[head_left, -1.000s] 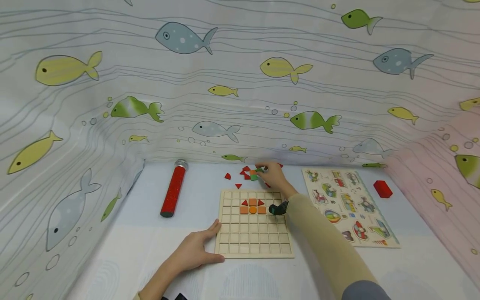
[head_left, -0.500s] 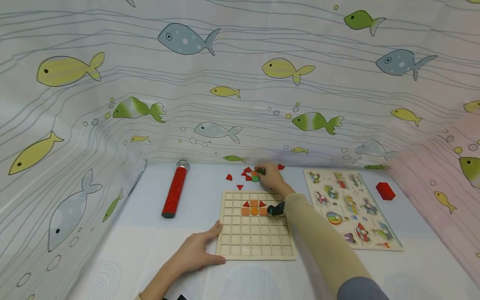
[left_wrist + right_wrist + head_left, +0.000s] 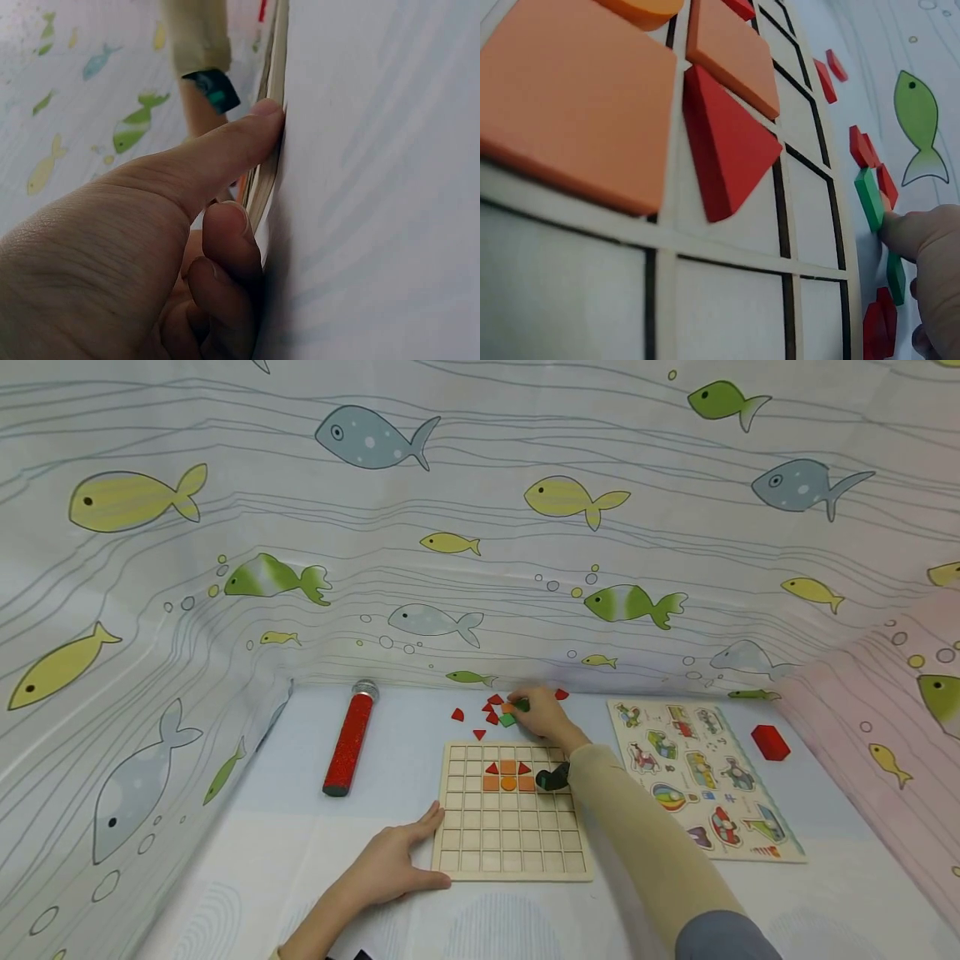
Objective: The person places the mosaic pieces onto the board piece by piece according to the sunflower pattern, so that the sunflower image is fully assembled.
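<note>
So, a fish-print cloth [image 3: 277,452] is hung all around, and below it everything is laid out on a pale table [image 3: 270,868]. To the right, a picture puzzle board [image 3: 720,756] is set down flat. Centre stage is taken by the wooden grid board [image 3: 508,839], lying flat, most of its visible cells unfilled.

At its near left corner the left hand [image 3: 392,862] is placed, thumb set to the near edge, forefinger to the left edge; nothing is clenched, and the board is presumably being steadied. Beyond the far edge the right hand [image 3: 546,712] is stretched, fingers bent down among the pieces; whether one is pinched there cannot be told.

A red microphone [image 3: 350,739] is left at the left, a red block [image 3: 771,742] beside the puzzle board.

Now the small stuff! Six cells are seen filled: three orange squares [image 3: 508,767], two red triangles [image 3: 492,768] and an orange circle [image 3: 508,783]. Behind the board, loose red pieces [image 3: 480,735] are scattered; a green square [image 3: 507,720] and an orange piece [image 3: 507,708] are found by the right thumb, a darker green piece [image 3: 521,703] partly hidden by the fingers.

Picking out one piece is judged the step in hand; a clean pinch, neighbours undisturbed, is called for next.
</note>
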`<state>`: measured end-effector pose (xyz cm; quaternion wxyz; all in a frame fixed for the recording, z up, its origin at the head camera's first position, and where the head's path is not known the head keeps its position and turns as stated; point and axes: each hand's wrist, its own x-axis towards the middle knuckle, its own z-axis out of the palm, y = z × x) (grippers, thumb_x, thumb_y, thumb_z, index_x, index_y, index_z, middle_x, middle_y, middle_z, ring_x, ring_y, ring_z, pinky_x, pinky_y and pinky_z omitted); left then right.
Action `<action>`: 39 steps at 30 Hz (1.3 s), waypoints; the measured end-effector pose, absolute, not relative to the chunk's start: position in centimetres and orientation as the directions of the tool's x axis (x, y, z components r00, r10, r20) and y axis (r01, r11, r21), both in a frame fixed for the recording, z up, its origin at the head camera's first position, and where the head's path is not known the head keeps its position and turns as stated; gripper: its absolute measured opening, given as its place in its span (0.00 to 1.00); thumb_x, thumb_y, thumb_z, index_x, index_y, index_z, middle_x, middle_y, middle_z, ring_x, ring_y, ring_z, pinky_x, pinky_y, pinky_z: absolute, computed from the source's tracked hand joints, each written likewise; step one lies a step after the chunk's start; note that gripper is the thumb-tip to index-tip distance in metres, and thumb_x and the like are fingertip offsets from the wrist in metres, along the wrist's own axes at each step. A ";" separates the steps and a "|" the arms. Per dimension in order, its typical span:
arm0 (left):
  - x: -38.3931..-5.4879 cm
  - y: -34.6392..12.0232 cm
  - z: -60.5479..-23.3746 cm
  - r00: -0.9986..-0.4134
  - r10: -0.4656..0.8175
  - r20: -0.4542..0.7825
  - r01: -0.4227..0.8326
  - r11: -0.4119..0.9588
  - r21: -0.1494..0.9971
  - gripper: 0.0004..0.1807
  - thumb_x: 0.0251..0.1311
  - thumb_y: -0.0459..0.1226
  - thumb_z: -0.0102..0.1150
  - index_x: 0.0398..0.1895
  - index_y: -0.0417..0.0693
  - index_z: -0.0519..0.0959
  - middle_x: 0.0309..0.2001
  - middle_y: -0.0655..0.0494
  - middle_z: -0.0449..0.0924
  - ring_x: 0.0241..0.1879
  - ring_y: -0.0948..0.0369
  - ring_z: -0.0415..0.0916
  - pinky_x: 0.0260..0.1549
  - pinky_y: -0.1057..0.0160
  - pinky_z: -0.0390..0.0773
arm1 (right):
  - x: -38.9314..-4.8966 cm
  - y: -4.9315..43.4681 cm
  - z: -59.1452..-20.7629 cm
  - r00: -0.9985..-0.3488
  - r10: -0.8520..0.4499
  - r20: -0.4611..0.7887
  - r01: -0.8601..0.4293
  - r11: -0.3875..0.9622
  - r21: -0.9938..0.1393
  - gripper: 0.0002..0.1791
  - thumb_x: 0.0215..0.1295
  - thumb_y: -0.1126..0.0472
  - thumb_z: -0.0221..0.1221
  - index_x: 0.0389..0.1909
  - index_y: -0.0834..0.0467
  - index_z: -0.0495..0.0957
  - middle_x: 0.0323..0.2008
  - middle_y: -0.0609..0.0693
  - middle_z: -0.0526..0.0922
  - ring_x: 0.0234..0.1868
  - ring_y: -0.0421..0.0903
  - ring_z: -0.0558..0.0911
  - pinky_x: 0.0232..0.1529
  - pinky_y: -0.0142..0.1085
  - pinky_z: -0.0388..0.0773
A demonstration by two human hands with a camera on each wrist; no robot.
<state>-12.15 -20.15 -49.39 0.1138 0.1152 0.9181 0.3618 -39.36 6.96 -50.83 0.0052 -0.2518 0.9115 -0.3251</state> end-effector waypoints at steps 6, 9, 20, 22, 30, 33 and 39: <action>-12.1 -20.0 -49.4 -0.947 0.298 -0.123 0.133 0.708 0.694 0.55 0.49 0.51 0.84 0.79 0.42 0.68 0.80 0.51 0.64 0.76 0.45 0.68 0.70 0.36 0.70 | -39.2 7.0 -50.9 -0.850 -0.501 0.163 -0.502 0.680 -0.534 0.14 0.74 0.66 0.65 0.56 0.65 0.87 0.56 0.60 0.88 0.63 0.59 0.82 0.69 0.52 0.76; -12.1 -19.9 -49.4 -0.946 0.298 -0.128 0.129 0.708 0.694 0.55 0.49 0.51 0.84 0.79 0.42 0.68 0.80 0.51 0.64 0.76 0.45 0.67 0.70 0.37 0.70 | -39.0 7.1 -50.8 -0.845 -0.507 0.171 -0.513 0.677 -0.528 0.14 0.74 0.65 0.65 0.56 0.65 0.87 0.55 0.60 0.88 0.62 0.59 0.83 0.69 0.52 0.76; -11.8 -19.6 -49.4 -0.942 0.313 -0.119 0.147 0.707 0.692 0.56 0.48 0.53 0.84 0.79 0.40 0.68 0.80 0.49 0.64 0.75 0.43 0.68 0.70 0.35 0.70 | -36.2 8.2 -49.5 -0.830 -0.475 0.292 -0.548 0.599 -0.584 0.14 0.73 0.61 0.67 0.53 0.63 0.89 0.52 0.58 0.89 0.58 0.59 0.83 0.61 0.54 0.80; -11.8 -19.5 -49.5 -0.942 0.314 -0.118 0.151 0.710 0.687 0.56 0.48 0.53 0.84 0.79 0.40 0.68 0.80 0.49 0.64 0.75 0.44 0.68 0.69 0.35 0.71 | -35.1 8.6 -49.5 -0.816 -0.475 0.329 -0.569 0.566 -0.597 0.13 0.73 0.61 0.68 0.52 0.62 0.89 0.51 0.58 0.89 0.56 0.60 0.83 0.57 0.55 0.81; -12.1 -19.7 -49.6 -0.945 0.298 -0.130 0.140 0.733 0.665 0.56 0.49 0.53 0.83 0.79 0.41 0.68 0.80 0.51 0.63 0.75 0.44 0.69 0.70 0.37 0.71 | -29.7 9.7 -49.9 -0.811 -0.456 0.368 -0.575 0.504 -0.644 0.13 0.70 0.60 0.71 0.53 0.58 0.90 0.51 0.55 0.89 0.53 0.56 0.84 0.53 0.52 0.85; -12.1 -19.8 -49.6 -0.950 0.285 -0.128 0.135 0.745 0.653 0.56 0.48 0.54 0.83 0.79 0.42 0.68 0.80 0.51 0.64 0.74 0.44 0.70 0.70 0.38 0.72 | -28.0 9.9 -49.8 -0.805 -0.458 0.378 -0.582 0.483 -0.654 0.13 0.69 0.61 0.71 0.52 0.58 0.90 0.50 0.53 0.89 0.53 0.54 0.84 0.51 0.48 0.86; -12.1 -19.7 -49.5 -0.954 0.267 -0.133 0.118 0.746 0.655 0.57 0.47 0.54 0.84 0.79 0.43 0.68 0.80 0.53 0.64 0.74 0.44 0.71 0.69 0.38 0.72 | -25.0 10.2 -49.7 -0.785 -0.465 0.410 -0.612 0.478 -0.630 0.11 0.66 0.62 0.73 0.49 0.57 0.91 0.49 0.52 0.90 0.52 0.52 0.85 0.48 0.45 0.87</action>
